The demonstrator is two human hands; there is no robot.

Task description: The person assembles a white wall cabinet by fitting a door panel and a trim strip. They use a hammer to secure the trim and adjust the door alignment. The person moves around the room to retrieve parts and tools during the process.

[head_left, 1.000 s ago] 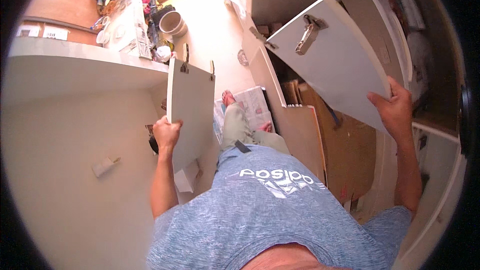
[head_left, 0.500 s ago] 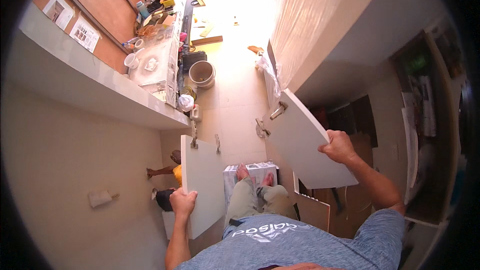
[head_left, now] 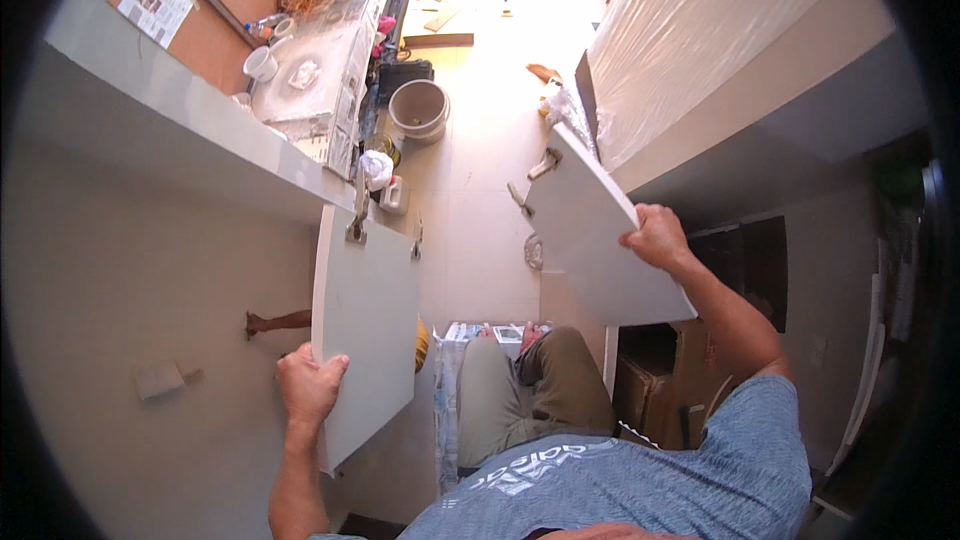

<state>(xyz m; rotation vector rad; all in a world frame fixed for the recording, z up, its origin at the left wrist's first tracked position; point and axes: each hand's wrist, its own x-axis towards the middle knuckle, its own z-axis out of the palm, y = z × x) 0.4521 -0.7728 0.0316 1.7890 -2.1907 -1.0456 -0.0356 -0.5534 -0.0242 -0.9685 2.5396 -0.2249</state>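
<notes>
My left hand (head_left: 310,385) is closed on the outer edge of a white cabinet door (head_left: 372,320), its thumb lying over the face. Two metal hinges (head_left: 357,227) stick out from that door's far edge. On the other side, my right hand (head_left: 656,237) grips the long edge of a second white cabinet door (head_left: 605,245), held tilted. This door also carries hinges (head_left: 545,163) at its far end. The fingers of both hands are partly hidden behind the panels. Between the doors are my bent knees, and my feet rest on a paper-covered platform (head_left: 450,340).
Another person's arm (head_left: 288,321) reaches to the left wall; the left door hides most of that person. Ahead are a bucket (head_left: 419,112), a white jug (head_left: 395,196) and a cluttered counter (head_left: 290,110). A plastic-wrapped cabinet (head_left: 740,40) stands right, above a cardboard box (head_left: 645,380).
My knees are more bent. In the picture, both doors have shifted up and the left door has also moved left, covering more of the other person. Both hands keep their grip.
</notes>
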